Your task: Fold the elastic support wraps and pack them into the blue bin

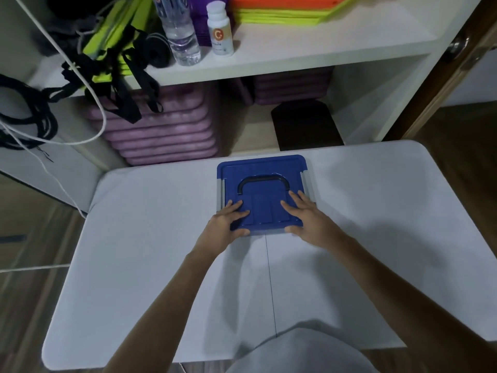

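Note:
The blue bin (262, 168) stands on the white table (161, 265) near its far edge, closed by a blue lid with a black handle (262, 180) lying flat. My left hand (227, 220) rests on the lid's near left part, fingers spread on top and thumb at the front edge. My right hand (305, 215) lies on the near right part in the same way. Both hands press flat on the lid. No elastic wraps show on the table; the bin's inside is hidden.
A white shelf (295, 55) behind the table carries a water bottle (180, 30), a white pill bottle (220, 28), yellow-green gear with black straps (113, 60) and stacked orange and green mats (285, 9). Purple mats (161, 130) are stacked below. White cords (61, 141) hang at left.

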